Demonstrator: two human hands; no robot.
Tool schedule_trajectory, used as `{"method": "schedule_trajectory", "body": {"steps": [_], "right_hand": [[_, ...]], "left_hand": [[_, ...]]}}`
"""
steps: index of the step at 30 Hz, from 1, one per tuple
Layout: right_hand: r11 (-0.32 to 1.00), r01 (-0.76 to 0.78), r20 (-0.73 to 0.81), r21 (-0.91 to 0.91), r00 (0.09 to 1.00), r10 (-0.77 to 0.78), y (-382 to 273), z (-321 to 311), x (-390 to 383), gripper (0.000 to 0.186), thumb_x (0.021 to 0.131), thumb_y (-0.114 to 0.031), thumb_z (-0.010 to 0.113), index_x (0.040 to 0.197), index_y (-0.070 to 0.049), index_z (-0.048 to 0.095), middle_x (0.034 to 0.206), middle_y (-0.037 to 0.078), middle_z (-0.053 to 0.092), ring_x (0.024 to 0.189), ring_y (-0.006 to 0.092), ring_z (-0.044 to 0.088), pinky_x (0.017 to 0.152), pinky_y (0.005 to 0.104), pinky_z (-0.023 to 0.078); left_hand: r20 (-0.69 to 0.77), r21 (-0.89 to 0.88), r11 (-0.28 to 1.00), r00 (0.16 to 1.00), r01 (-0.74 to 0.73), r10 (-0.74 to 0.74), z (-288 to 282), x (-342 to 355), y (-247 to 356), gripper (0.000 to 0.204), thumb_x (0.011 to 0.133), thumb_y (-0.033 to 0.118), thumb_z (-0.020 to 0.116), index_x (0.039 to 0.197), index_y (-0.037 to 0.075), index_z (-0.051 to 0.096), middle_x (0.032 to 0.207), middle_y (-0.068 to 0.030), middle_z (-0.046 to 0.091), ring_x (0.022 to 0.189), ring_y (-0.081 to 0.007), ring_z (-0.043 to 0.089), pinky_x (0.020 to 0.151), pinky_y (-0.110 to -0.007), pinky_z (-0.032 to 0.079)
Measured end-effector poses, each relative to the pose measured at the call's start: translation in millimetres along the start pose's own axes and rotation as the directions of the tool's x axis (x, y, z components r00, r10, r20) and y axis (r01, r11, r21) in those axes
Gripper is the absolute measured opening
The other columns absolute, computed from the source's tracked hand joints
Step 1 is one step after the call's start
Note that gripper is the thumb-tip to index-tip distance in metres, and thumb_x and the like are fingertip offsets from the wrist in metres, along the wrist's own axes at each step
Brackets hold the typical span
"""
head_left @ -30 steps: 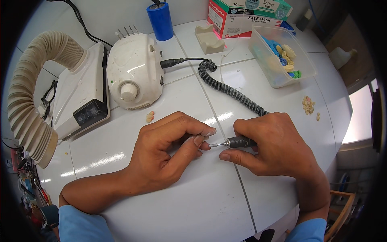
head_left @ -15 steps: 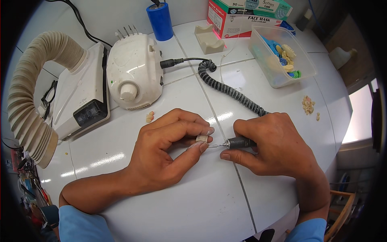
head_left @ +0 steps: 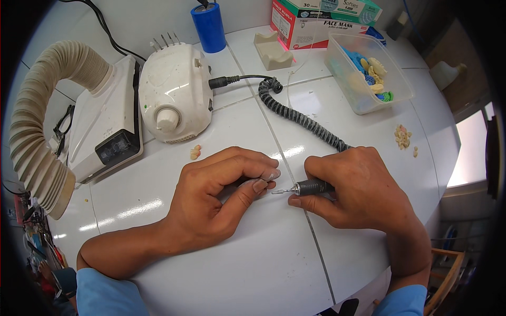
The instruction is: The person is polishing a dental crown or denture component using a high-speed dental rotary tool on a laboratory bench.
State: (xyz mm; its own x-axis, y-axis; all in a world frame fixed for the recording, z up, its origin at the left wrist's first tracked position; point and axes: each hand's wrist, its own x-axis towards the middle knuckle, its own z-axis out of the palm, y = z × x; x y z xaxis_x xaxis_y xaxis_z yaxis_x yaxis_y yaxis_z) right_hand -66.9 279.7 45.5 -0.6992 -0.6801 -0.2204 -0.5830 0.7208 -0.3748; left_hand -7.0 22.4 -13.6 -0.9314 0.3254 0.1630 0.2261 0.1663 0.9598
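Observation:
My left hand (head_left: 219,197) is closed in a pinch, its dusty thumb pressed to the fingertips. The small cream tooth-like piece in that pinch is hidden behind the fingers now; it showed half a second ago. In my right hand (head_left: 363,189) is a dark rotary handpiece (head_left: 313,187), pointing left. Its slim metal bur (head_left: 283,191) sits just right of my left fingertips, with a small gap between. A coiled black cord (head_left: 305,119) runs from behind my right hand to the white control unit (head_left: 176,95) with a round knob.
A white dust extractor (head_left: 105,116) with a ribbed hose (head_left: 37,121) stands left. Small tooth-like pieces (head_left: 195,152) lie beyond my left hand, and a pile (head_left: 402,138) lies right. Behind are a blue cylinder (head_left: 208,29), beige cradle (head_left: 273,51), mask boxes (head_left: 316,31) and a clear tub (head_left: 369,102).
My left thumb has moved up and in toward the fingers, covering the small piece. The bur's tip, earlier at the thumb, now stands clear of it. My right hand has barely moved.

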Motion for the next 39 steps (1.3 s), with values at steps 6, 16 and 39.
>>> {"method": "schedule_trajectory", "body": {"steps": [6, 16, 39], "right_hand": [[1.000, 0.003, -0.002, 0.003, 1.000, -0.003, 0.1, 0.5, 0.6, 0.042, 0.098, -0.046, 0.081, 0.090, -0.005, 0.074, 0.071, 0.016, 0.073, 0.070, 0.0398, 0.074, 0.065, 0.0512, 0.053], [1.000, 0.020, -0.013, 0.000, 1.000, -0.020, 1.6, 1.6, -0.2, 0.041, 0.098, -0.045, 0.081, 0.091, -0.005, 0.075, 0.069, 0.015, 0.073, 0.070, 0.0396, 0.074, 0.065, 0.0506, 0.054], [0.999, 0.029, -0.028, -0.016, 0.999, -0.030, 3.1, 4.1, 0.4, 0.043, 0.099, -0.046, 0.081, 0.087, -0.005, 0.072, 0.066, 0.015, 0.071, 0.067, 0.0397, 0.074, 0.064, 0.0505, 0.054]], "left_hand": [[0.018, 0.131, 0.988, 0.996, -0.086, 0.084, -2.5, 0.6, 0.6, 0.021, 0.105, -0.008, 0.069, 0.121, -0.001, 0.081, 0.124, -0.0164, 0.076, 0.110, -0.0223, 0.077, 0.095, -0.033, 0.064], [0.074, 0.166, 0.977, 0.990, -0.131, 0.120, -5.2, 1.0, 2.4, 0.026, 0.101, -0.011, 0.073, 0.124, 0.000, 0.081, 0.121, -0.0146, 0.075, 0.113, -0.0221, 0.077, 0.098, -0.033, 0.064], [-0.013, 0.153, 0.979, 0.990, -0.135, 0.139, -2.3, 0.4, 1.2, 0.030, 0.096, -0.010, 0.077, 0.124, 0.001, 0.083, 0.124, -0.0184, 0.081, 0.112, -0.0235, 0.080, 0.097, -0.034, 0.063]]}}
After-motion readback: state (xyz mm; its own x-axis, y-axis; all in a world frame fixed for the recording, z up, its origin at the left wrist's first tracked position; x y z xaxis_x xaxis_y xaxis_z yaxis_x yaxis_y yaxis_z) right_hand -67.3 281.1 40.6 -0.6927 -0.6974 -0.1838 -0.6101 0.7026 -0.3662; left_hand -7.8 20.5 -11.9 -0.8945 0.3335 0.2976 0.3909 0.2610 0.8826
